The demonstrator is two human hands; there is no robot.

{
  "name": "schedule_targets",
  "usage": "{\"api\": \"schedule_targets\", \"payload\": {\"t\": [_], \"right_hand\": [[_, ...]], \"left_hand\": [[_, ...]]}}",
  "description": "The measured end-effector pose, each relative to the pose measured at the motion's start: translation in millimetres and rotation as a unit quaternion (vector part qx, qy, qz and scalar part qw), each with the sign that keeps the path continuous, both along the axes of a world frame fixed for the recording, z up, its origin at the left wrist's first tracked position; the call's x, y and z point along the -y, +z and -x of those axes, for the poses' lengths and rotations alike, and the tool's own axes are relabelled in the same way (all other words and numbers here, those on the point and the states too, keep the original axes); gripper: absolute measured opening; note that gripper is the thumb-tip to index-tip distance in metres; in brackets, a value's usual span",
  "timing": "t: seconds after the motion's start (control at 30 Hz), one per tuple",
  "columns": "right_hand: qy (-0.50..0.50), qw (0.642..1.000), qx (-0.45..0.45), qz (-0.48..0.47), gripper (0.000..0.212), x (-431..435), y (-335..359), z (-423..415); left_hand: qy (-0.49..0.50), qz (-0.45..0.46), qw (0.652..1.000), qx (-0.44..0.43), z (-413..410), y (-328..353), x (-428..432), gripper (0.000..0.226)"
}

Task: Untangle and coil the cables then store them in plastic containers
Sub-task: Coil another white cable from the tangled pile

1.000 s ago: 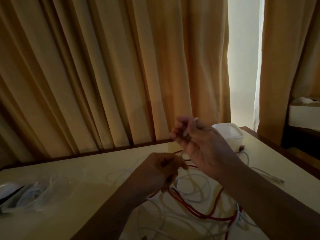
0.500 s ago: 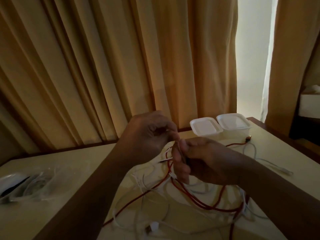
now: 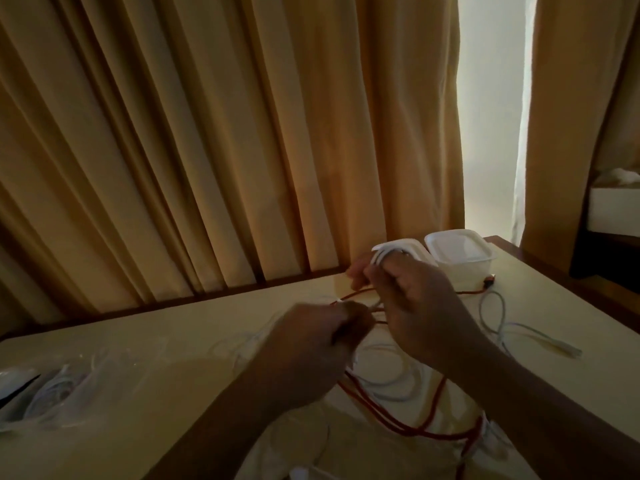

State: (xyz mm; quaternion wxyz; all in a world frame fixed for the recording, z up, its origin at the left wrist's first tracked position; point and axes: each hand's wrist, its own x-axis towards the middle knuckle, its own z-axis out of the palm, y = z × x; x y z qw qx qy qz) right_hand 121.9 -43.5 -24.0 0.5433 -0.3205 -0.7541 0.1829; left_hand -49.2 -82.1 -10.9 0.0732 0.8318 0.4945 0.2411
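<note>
As they lie, red-and-white cables (image 3: 437,400) seem tangled.

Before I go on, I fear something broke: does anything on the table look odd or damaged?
Only the tangle: a red cable and white cables lie intertwined on the table under the left hand and right hand. Nothing looks damaged.

Single view, worn on the head, looking forward and down across the desk (image 3: 180,327) toward the curtains (image 3: 207,133) behind its far edge. Very near the work: left grip (image 3: 311,341) and right grip (image 3: 419,313) low in mid-frame, forearms entering from the bottom edge, cables (image 3: 388,384) just beneath. Wide lens, tilted, far desk edge slanting up to the right.
</note>
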Motion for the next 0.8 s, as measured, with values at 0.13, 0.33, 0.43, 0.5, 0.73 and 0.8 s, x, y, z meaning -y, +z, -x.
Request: {"api": "schedule_targets", "payload": {"t": [0.13, 0.33, 0.43, 0.5, 0.73, 0.8], "right_hand": [[0.113, 0.983, 0.073, 0.123, 0.025, -6, -12, -2], [0.549, 0.722, -0.204, 0.368, 0.046, 15, 3, -8], [0.559, 0.702, -0.276, 0.344, 0.035, 19, 3, 1], [0.498, 0.732, -0.341, 0.317, 0.036, 20, 2, 2], [-0.040, 0.986, 0.155, -0.052, 0.025, 1, -17, -4], [-0.013, 0.992, 0.125, -0.022, 0.021, 0, -16, -3]], "left_hand": [[-0.063, -0.193, 0.977, -0.060, 14, 38, -3, 0.029], [-0.119, -0.146, 0.968, 0.167, 19, 47, -31, 0.005], [-0.117, 0.030, 0.955, 0.271, 11, 27, -34, 0.016], [-0.095, 0.108, 0.959, 0.243, 5, 7, -31, 0.027], [-0.030, 0.013, 0.996, -0.080, -6, 2, -1, 0.018], [-0.051, -0.058, 0.990, -0.116, -5, 23, 6, 0.020]]}}
